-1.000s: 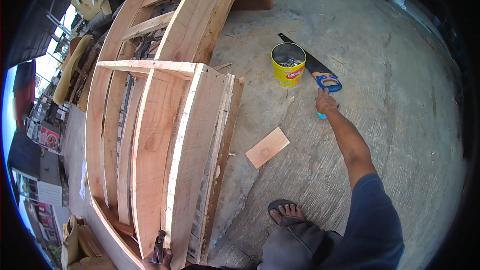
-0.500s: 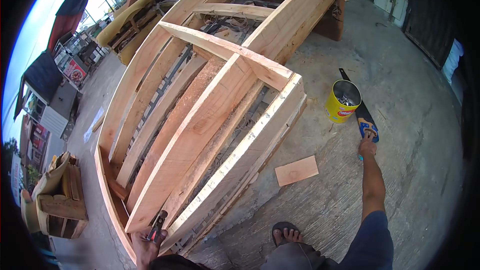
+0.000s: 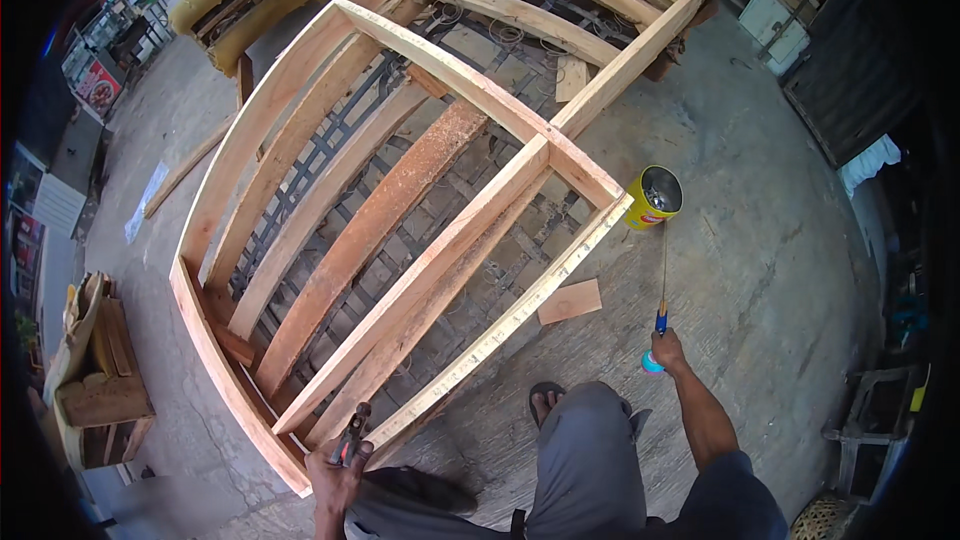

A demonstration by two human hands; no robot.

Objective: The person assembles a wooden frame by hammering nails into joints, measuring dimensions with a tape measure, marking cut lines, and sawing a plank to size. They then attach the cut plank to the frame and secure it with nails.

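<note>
Currently, in the head view, the left hand (image 3: pixel 336 477) is clamped on a dark-headed hand tool (image 3: pixel 352 430) at the near end of the curved wooden frame (image 3: pixel 420 285), while the right hand (image 3: pixel 667 348) is closed round a blue-handled handsaw (image 3: pixel 661 318), its blade edge-on and pointing toward a yellow tin (image 3: pixel 645 215) of metal bits; a short wooden board (image 3: pixel 570 302) lies on the concrete floor (image 3: pixel 760 320) between frame and saw
</note>
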